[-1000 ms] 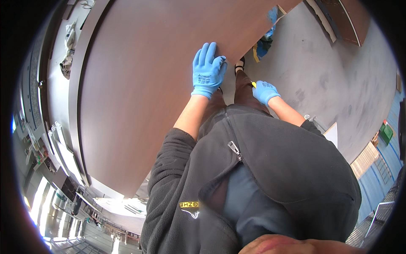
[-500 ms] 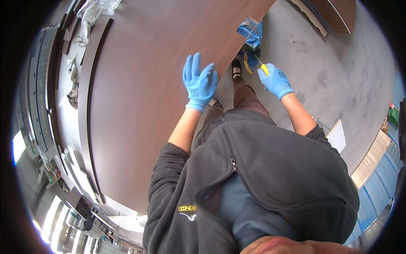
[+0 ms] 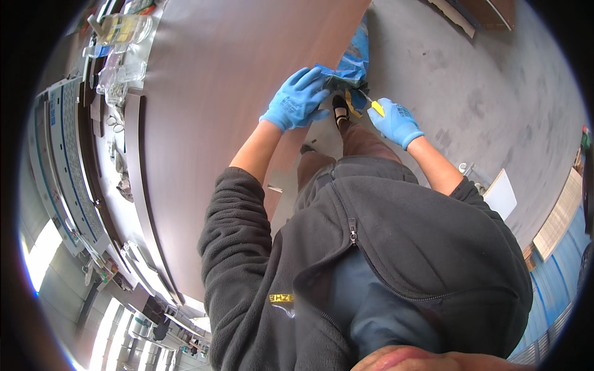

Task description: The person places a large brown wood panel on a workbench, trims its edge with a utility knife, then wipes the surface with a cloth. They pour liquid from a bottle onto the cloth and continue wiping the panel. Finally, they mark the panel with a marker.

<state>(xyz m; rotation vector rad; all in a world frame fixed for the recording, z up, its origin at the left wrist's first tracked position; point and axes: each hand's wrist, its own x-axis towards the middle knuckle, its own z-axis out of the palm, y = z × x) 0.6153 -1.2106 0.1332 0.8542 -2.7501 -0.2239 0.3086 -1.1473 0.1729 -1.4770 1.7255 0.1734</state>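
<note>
My left hand [image 3: 295,100], in a blue glove, lies open on a large brown wood-grain panel [image 3: 204,93] near its right edge. Its fingers are stretched out, with the tips beside or on crumpled blue plastic sheeting [image 3: 354,67]; actual contact is hard to make out. That sheeting hangs along the panel's edge, dark and yellowish at its lower end. In my gloved right hand [image 3: 398,122], closed, is a yellow-handled tool [image 3: 377,109] with a slim metal tip. The tip points up and left at the lower sheeting; its exact kind is unclear.
Grey floor [image 3: 470,93] spreads to the right, with brown panels [image 3: 489,15] at the far right. Left of the large panel stand a narrow dark strip [image 3: 134,142] and clear plastic containers [image 3: 127,31]. A white board [image 3: 500,196] is by my right elbow.
My left hand has come down flatter on the panel, beside the blue sheeting. My right hand with the tool has shifted slightly left. The view has moved, showing more containers at the far left.
</note>
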